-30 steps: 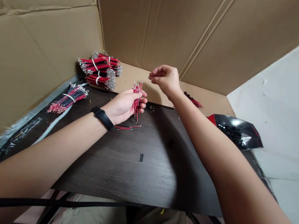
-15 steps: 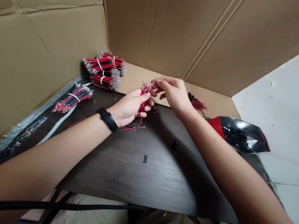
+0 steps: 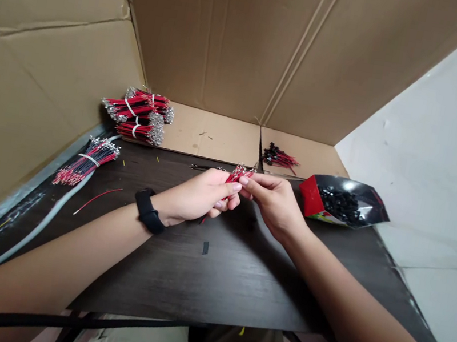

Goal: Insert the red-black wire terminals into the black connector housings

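Observation:
My left hand [image 3: 207, 194], with a black band at the wrist, is closed round a small bunch of red and black wires [image 3: 233, 180]. Their silvery terminal ends point up and away, and a dark tail sticks out below the fist. Thumb and fingers of my right hand [image 3: 273, 201] are pinched together against the right side of this bunch, on a red wire near the terminals. The exact contact is partly hidden by the fingers. Just behind my left hand lie a few loose dark wires [image 3: 198, 166] on the dark table [image 3: 236, 288].
Tied wire bundles [image 3: 139, 116] are piled at the back left; another tied bundle [image 3: 89, 160] lies nearer. One loose red wire [image 3: 98, 196] rests left. Wires with black connectors [image 3: 280, 157] lie on cardboard. A bag of black connectors [image 3: 340, 203] stands right. Cardboard walls [image 3: 232, 38] enclose the back.
Both hands have come nearer, and my right hand has moved down against the bunch. The camera view has shifted, so the background sits further left.

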Action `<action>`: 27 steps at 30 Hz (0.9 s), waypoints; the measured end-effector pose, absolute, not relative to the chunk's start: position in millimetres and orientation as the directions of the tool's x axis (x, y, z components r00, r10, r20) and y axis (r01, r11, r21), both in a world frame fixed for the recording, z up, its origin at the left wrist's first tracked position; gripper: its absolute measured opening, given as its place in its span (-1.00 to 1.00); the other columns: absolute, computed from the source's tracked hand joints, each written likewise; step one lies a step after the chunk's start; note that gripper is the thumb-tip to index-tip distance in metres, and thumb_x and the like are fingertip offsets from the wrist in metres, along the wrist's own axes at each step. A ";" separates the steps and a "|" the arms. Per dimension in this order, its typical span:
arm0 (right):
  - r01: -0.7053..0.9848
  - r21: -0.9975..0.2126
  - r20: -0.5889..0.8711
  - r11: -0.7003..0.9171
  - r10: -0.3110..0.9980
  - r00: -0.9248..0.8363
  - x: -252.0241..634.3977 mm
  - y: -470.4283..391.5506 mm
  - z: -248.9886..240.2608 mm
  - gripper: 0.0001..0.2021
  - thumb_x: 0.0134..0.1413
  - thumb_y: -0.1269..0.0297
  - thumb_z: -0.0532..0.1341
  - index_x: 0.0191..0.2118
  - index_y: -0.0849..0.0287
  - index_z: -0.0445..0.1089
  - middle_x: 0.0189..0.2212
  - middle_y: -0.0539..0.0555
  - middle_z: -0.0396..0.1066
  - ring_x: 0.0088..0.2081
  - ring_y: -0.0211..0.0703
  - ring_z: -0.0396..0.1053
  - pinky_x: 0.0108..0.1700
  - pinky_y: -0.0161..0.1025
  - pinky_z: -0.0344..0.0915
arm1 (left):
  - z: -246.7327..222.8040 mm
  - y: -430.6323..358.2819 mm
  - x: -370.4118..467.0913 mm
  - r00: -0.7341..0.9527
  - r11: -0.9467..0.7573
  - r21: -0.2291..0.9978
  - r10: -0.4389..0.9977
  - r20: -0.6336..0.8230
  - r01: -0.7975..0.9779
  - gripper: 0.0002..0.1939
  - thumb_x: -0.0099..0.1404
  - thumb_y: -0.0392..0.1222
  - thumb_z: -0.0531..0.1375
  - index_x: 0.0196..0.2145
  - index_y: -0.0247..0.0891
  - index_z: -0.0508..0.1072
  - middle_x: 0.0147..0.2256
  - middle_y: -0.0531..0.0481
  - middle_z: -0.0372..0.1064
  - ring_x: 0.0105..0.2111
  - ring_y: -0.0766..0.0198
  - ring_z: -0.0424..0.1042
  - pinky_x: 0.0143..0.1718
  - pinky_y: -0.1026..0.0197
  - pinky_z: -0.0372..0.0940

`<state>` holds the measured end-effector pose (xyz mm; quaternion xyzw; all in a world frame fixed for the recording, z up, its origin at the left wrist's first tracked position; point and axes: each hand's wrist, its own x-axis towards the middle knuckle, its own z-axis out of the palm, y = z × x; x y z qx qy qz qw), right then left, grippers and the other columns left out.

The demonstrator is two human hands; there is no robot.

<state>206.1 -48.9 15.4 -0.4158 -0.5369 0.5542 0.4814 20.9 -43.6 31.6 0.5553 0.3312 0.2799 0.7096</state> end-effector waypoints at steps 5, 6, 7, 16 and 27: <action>-0.079 -0.993 0.102 0.092 0.986 -0.132 211.1 -52.5 13.3 -0.79 0.17 0.14 0.42 -0.42 0.13 0.62 -0.47 0.01 0.50 -0.37 -0.23 0.34 -0.26 -0.22 0.22 | 29.7 -44.1 23.8 0.599 0.233 0.971 0.785 -0.159 -0.047 -0.85 0.49 -0.19 0.12 -0.21 -0.31 0.41 -0.43 0.00 0.34 -0.60 0.48 0.05 -0.65 0.43 -0.06; -0.071 -0.993 0.102 0.094 0.988 -0.118 212.7 -53.0 13.7 -0.80 0.18 0.13 0.41 -0.39 0.12 0.64 -0.44 0.03 0.54 -0.35 -0.22 0.37 -0.26 -0.22 0.23 | 29.7 -44.0 24.1 0.595 0.231 0.972 0.788 -0.159 -0.046 -0.86 0.48 -0.20 0.12 -0.20 -0.32 0.42 -0.43 0.00 0.35 -0.60 0.48 0.05 -0.65 0.43 -0.07; -0.061 -0.993 0.104 0.099 0.989 -0.102 214.4 -53.4 13.9 -0.81 0.18 0.12 0.41 -0.34 0.12 0.66 -0.41 0.05 0.57 -0.34 -0.21 0.38 -0.27 -0.22 0.24 | 29.8 -43.8 24.4 0.591 0.231 0.972 0.790 -0.162 -0.043 -0.87 0.48 -0.21 0.13 -0.20 -0.32 0.42 -0.42 -0.01 0.35 -0.60 0.48 0.05 -0.65 0.43 -0.07; 0.000 -0.988 0.152 0.152 0.988 -0.024 225.2 -51.4 13.8 -0.80 0.11 0.08 0.46 -0.28 0.10 0.69 -0.34 0.07 0.63 -0.38 -0.22 0.42 -0.35 -0.25 0.31 | 28.4 -43.1 27.6 0.547 0.263 0.965 0.806 -0.225 0.009 -0.86 0.48 -0.21 0.13 -0.20 -0.32 0.42 -0.45 0.01 0.36 -0.63 0.50 0.01 -0.65 0.43 -0.07; 0.737 -0.637 0.294 0.225 0.955 -0.038 294.9 -22.9 36.6 -0.83 0.08 0.29 0.43 -0.18 0.15 0.68 -0.38 0.08 0.65 -0.38 -0.11 0.53 -0.25 -0.17 0.43 | 36.5 -27.8 9.4 0.321 0.277 0.952 0.920 -0.224 -0.130 -0.92 0.46 -0.31 0.10 -0.19 -0.32 0.40 -0.48 0.13 0.12 -0.64 0.50 -0.04 -0.68 0.42 -0.13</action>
